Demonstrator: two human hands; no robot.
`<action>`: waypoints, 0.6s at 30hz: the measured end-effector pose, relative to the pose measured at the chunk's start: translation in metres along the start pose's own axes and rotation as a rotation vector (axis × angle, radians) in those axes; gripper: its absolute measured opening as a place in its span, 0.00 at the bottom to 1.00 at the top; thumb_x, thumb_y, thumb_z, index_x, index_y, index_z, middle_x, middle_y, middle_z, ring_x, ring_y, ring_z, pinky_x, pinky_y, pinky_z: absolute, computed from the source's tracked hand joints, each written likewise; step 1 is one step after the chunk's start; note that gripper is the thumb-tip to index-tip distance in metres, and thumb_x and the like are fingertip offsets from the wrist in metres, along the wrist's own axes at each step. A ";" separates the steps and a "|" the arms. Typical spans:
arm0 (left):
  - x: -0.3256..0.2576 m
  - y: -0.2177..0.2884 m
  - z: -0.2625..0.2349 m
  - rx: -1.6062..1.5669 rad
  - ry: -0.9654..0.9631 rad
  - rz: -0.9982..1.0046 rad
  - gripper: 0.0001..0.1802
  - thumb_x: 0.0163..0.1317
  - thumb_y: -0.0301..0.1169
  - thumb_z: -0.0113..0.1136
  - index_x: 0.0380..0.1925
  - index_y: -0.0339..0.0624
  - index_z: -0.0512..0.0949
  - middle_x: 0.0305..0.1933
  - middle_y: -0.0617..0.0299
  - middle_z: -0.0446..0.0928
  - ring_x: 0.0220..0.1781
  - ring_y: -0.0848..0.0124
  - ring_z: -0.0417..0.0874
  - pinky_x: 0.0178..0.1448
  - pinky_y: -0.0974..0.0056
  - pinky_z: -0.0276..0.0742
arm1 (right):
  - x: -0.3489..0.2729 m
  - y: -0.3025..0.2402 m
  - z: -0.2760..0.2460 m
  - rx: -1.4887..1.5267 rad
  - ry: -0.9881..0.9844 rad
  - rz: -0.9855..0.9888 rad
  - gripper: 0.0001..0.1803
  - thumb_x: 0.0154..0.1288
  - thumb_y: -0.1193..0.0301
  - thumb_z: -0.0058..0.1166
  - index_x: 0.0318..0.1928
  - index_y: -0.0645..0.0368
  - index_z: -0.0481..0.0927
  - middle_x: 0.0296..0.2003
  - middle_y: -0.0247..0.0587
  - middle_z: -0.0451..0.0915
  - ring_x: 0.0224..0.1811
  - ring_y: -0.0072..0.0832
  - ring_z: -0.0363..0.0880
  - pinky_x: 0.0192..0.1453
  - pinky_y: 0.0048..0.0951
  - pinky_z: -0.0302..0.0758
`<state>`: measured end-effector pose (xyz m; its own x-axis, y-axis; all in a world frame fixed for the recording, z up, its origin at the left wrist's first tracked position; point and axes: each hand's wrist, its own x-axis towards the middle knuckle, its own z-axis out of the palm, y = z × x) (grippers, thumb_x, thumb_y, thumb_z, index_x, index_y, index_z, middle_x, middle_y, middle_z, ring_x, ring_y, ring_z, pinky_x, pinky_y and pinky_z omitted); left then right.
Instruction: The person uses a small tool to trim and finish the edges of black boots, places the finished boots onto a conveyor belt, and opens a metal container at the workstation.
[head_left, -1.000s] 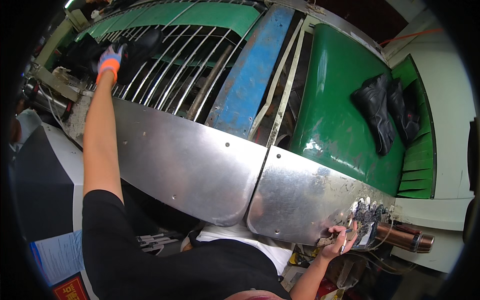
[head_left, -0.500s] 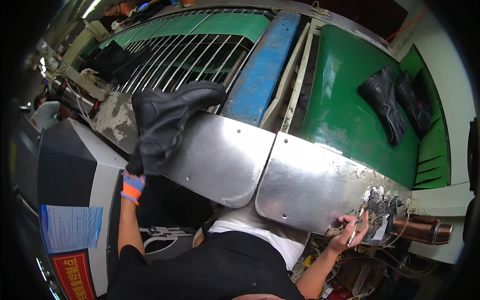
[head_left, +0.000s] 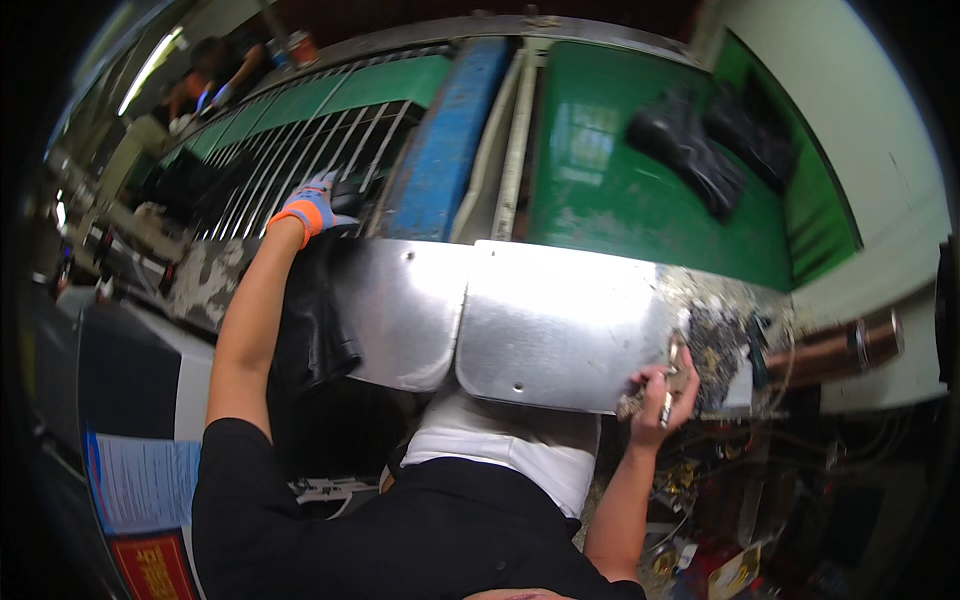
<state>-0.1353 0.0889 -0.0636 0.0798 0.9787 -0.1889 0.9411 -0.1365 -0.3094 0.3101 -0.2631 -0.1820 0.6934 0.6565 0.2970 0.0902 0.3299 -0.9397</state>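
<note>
My left hand (head_left: 308, 210), in a grey glove with an orange cuff, grips the foot end of a black boot (head_left: 318, 320). The boot lies at the left of the metal worktop, its shaft toward me and partly behind my forearm. My bare right hand (head_left: 664, 398) is closed around a slim stick-like tool (head_left: 668, 408), perhaps a small brush, at the right end of the metal plate (head_left: 560, 325). Blur hides the tool's tip. Dark crumbly residue (head_left: 715, 345) lies just right of that hand.
Two black boots (head_left: 690, 150) lie on the green conveyor belt (head_left: 585, 190) at the far right. A metal-bar rack (head_left: 300, 150) with dark boots stands far left, beside a blue beam (head_left: 450, 140). A copper-coloured cylinder (head_left: 835, 355) sits at right. Another person (head_left: 225, 75) works beyond.
My left hand has gone from the boot's shaft end up to its foot end, and the boot has turned and shifted. My right hand keeps hold of the tool. The view has swung.
</note>
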 end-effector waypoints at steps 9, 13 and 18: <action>-0.089 0.047 -0.021 -0.548 0.518 0.514 0.39 0.44 0.38 0.79 0.59 0.44 0.74 0.55 0.53 0.80 0.57 0.58 0.82 0.64 0.58 0.78 | -0.001 0.006 -0.012 -0.018 -0.010 -0.063 0.28 0.65 0.73 0.49 0.63 0.74 0.63 0.30 0.41 0.78 0.29 0.25 0.77 0.40 0.29 0.78; -0.175 0.034 -0.063 -0.753 0.912 0.524 0.45 0.46 0.28 0.78 0.66 0.39 0.67 0.63 0.50 0.73 0.63 0.59 0.77 0.67 0.58 0.75 | -0.004 -0.001 -0.014 -0.018 0.042 -0.015 0.28 0.64 0.74 0.50 0.62 0.74 0.64 0.29 0.42 0.79 0.29 0.26 0.78 0.39 0.28 0.78; -0.144 -0.049 0.026 -2.079 0.438 0.774 0.29 0.71 0.43 0.51 0.66 0.38 0.67 0.67 0.50 0.70 0.64 0.60 0.75 0.66 0.56 0.74 | -0.003 0.000 -0.007 0.019 0.086 -0.051 0.30 0.67 0.73 0.48 0.66 0.75 0.58 0.33 0.45 0.79 0.34 0.27 0.78 0.45 0.30 0.76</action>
<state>-0.2016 -0.0489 -0.0456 0.2520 0.8364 0.4867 -0.3890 -0.3730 0.8423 0.3126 -0.2697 -0.1837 0.7472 0.5780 0.3281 0.1138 0.3751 -0.9199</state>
